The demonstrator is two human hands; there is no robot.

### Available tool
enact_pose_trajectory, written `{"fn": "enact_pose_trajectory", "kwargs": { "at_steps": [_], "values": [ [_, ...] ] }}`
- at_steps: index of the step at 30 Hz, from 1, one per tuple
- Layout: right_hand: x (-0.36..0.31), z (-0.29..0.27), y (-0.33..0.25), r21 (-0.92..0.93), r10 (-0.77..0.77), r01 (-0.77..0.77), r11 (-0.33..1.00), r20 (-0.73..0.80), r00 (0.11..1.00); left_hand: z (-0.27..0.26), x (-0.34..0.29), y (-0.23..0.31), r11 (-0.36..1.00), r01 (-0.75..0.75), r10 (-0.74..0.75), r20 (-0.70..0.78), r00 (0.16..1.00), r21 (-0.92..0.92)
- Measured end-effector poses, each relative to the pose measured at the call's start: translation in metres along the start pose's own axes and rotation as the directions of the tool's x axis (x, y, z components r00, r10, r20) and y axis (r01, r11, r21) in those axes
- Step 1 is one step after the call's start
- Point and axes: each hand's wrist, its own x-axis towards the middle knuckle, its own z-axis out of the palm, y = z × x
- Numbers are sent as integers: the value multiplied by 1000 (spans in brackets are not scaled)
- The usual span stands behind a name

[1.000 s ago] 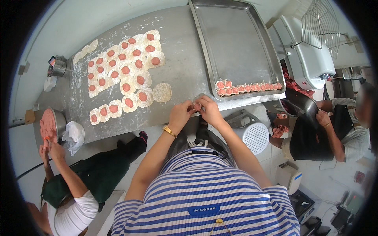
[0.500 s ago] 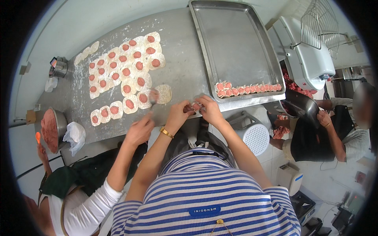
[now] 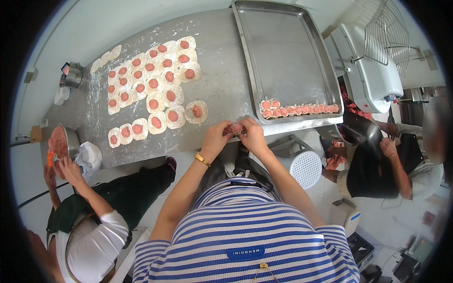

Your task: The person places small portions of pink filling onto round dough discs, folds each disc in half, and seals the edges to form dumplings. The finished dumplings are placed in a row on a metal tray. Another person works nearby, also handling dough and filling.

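At the table's front edge I hold a small meat-filled dumpling (image 3: pixel 237 128) up between both hands, its pink filling showing at the top. My left hand (image 3: pixel 219 134), below a gold wristband, pinches its left side. The fingers of my right hand (image 3: pixel 252 134) close round its other side. To the right, a metal tray (image 3: pixel 251 61) holds finished dumplings (image 3: pixel 302 110) lined up along its near end. Rows of flat dough wrappers (image 3: pixel 163 96) topped with pink meat lie to the left, the closest a single wrapper (image 3: pixel 197 112) just beyond my left hand.
A co-worker's hand (image 3: pixel 71 170) is at a bowl of pink meat (image 3: pixel 71 141) at far left, beside a white plastic bag (image 3: pixel 88 158). At right stand a white machine (image 3: pixel 365 61), a stool (image 3: pixel 306 167) and another person holding a dark container (image 3: pixel 363 129).
The co-worker's hand at left has drawn back from the wrappers to the meat bowl, and the nearest wrapper now carries meat. My hands stay on the dumpling, drawn closer together around it.
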Motion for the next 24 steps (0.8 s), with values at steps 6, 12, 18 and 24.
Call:
{"fn": "enact_pose_trajectory", "kwargs": {
  "at_steps": [6,12,18,24],
  "values": [
    [-3,4,-6,104,-51,55,993,-37,998,6,-4,2,999,26,-27,2,1000,47],
    [-4,3,4,119,-44,45,992,-7,999,4,-5,1,996,34,-35,9,999,79],
    [3,-4,-5,45,15,-20,999,107,994,-5,-9,-2,998,53,-54,19,998,33],
    [-1,0,-13,-177,-68,98,979,168,983,-83,0,8,990,111,-66,-396,916,92]
  ]
}}
